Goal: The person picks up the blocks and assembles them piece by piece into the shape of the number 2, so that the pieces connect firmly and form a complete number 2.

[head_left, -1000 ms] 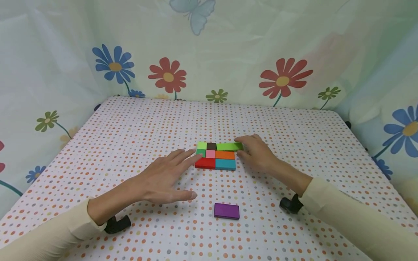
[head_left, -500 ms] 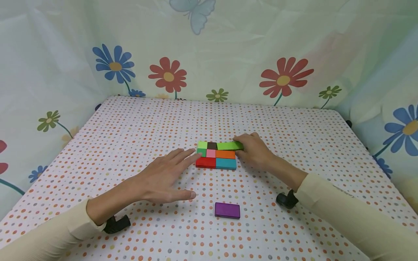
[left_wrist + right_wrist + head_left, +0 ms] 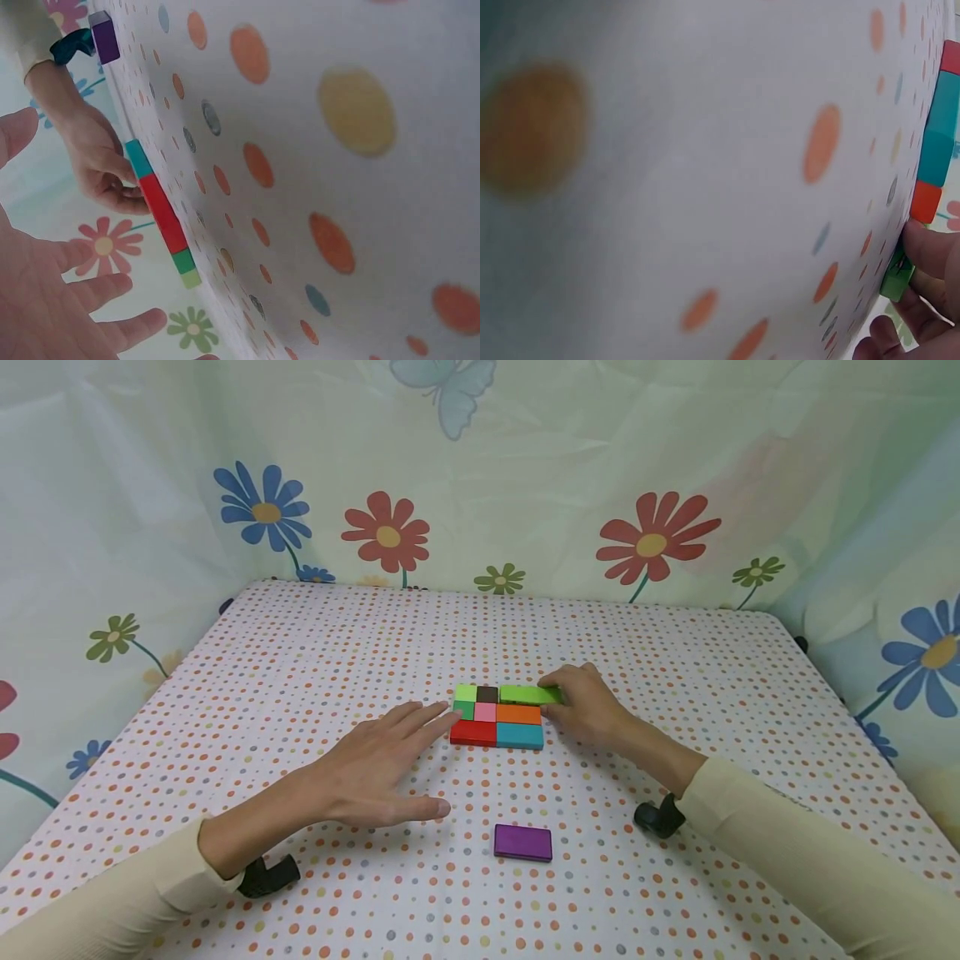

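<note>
My right hand (image 3: pixel 588 706) pinches the right end of a long lime-green block (image 3: pixel 525 695), thumb on the near side. This block lies along the back of a flat patchwork of coloured blocks, its right end jutting past the orange block (image 3: pixel 517 715). In front of the orange one lies a teal block (image 3: pixel 520 737), with a red block (image 3: pixel 473 733) to its left. Small light-green (image 3: pixel 465 692), dark brown (image 3: pixel 487 694), green (image 3: pixel 463 711) and pink (image 3: pixel 485 712) blocks fill the left part. My left hand (image 3: pixel 375 768) is spread with straight fingers, fingertips near the patchwork's left side; contact is unclear.
A purple block (image 3: pixel 522 842) lies alone nearer me, in front of the patchwork. The dotted cloth (image 3: pixel 360 643) covers the table, and a flowered curtain (image 3: pixel 540 485) surrounds it at the back and sides.
The lime-green block, slanted before with its right end raised, now lies straighter along the back row, slightly farther right. My right hand shifted a little with it; my left hand stayed nearly still.
</note>
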